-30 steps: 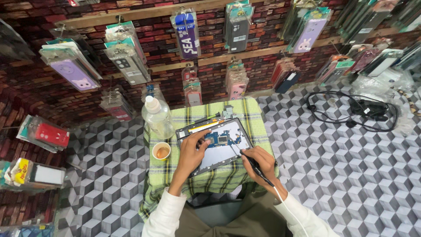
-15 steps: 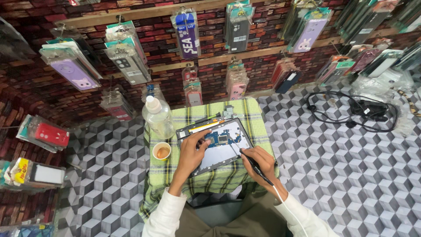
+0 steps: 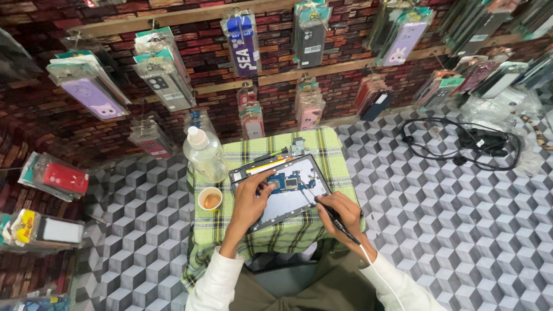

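Head view: left hand [image 3: 249,198] hides opened tablet [image 3: 282,190]; right hand [image 3: 340,212] grips probe [image 3: 331,214], tip indistinct.

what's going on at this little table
A person sits at a small table draped in a green plaid cloth, working on an opened tablet with its circuit board exposed. The left hand rests on the tablet, steadying it. The right hand holds a thin black corded tool with its tip over the board. A clear plastic bottle and a small cup of brown liquid stand alongside.
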